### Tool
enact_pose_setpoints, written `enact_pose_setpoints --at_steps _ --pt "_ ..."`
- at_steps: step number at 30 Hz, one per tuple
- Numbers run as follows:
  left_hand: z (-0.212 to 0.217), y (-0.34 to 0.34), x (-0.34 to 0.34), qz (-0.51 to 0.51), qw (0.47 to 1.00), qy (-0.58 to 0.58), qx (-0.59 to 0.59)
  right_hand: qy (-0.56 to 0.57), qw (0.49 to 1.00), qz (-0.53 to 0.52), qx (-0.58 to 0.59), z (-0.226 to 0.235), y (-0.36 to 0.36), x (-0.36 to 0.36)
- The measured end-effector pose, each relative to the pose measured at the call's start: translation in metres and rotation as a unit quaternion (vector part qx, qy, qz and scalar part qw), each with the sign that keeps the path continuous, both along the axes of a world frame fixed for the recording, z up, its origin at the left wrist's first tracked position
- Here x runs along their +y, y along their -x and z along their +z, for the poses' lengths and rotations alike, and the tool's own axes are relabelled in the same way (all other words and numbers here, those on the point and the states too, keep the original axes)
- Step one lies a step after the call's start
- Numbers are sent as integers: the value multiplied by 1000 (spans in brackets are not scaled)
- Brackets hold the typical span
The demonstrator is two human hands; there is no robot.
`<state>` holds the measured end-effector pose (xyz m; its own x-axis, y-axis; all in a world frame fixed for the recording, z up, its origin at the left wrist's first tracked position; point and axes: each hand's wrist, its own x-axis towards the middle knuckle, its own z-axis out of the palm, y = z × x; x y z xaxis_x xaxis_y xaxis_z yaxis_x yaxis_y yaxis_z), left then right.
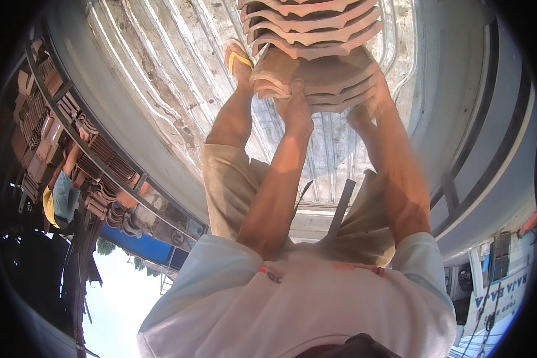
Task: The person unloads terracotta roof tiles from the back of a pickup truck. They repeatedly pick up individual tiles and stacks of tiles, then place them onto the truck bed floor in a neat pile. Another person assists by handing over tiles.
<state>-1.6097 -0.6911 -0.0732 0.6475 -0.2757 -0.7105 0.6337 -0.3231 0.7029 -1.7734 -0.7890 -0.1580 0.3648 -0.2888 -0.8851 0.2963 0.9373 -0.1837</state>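
Two hands [296, 110], approx. four held tiles [316, 77], one sandal [237, 59].

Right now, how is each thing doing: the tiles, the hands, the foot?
Held tiles: gripped in a bundle, above the truck bed.
Stacked tiles: piled on the truck bed.
Left hand: closed on the held tiles.
Right hand: closed on them too.
Sandal: on the foot, flat on the bed.
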Motion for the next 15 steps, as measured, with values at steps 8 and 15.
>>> enact_pose_setpoints --at_steps 8,15 --pt "14 -35 -5 81 972 -4 220 -4 999 -37 -1 -15 4 -34" --pt "-70 -134 36 105 932 -93 333 -8 999 -44 24 69 -43 -40"
